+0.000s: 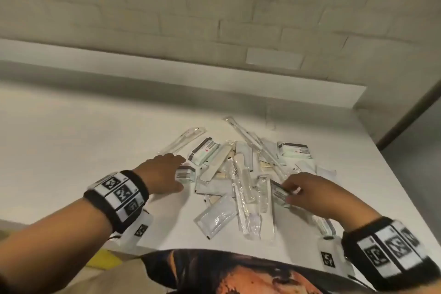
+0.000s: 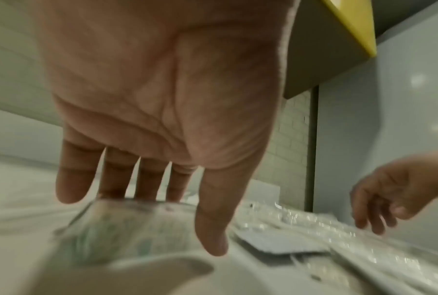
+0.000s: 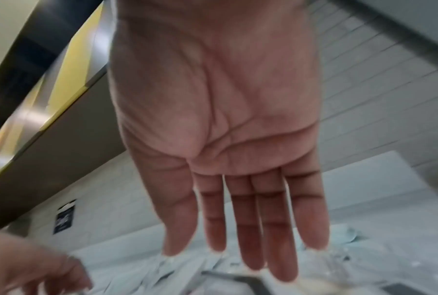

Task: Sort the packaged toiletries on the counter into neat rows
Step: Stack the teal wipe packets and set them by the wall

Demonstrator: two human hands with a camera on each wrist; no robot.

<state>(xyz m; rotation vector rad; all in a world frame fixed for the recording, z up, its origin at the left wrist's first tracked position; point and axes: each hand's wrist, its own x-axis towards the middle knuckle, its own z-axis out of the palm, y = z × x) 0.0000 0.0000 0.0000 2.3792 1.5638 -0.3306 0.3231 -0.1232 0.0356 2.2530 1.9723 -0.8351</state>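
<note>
R hand (image 3: 212,127) open, fingers (image 3: 248,229) straight over blurred packets (image 3: 162,267).

glossy clear plastic packets (image 1: 216,219) on a smooth matt counter (image 1: 95,126).

Pkt pile (image 1: 241,181) mid-counter (image 1: 83,150), btwn 2 hands (wall (image 1: 214,7) behind)

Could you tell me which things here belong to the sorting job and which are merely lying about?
Job:
- pile of packets on the counter
- barcoded packet under the left hand
- packet at the right hand

Lying about:
- yellow-edged panel
- wall sign
</note>
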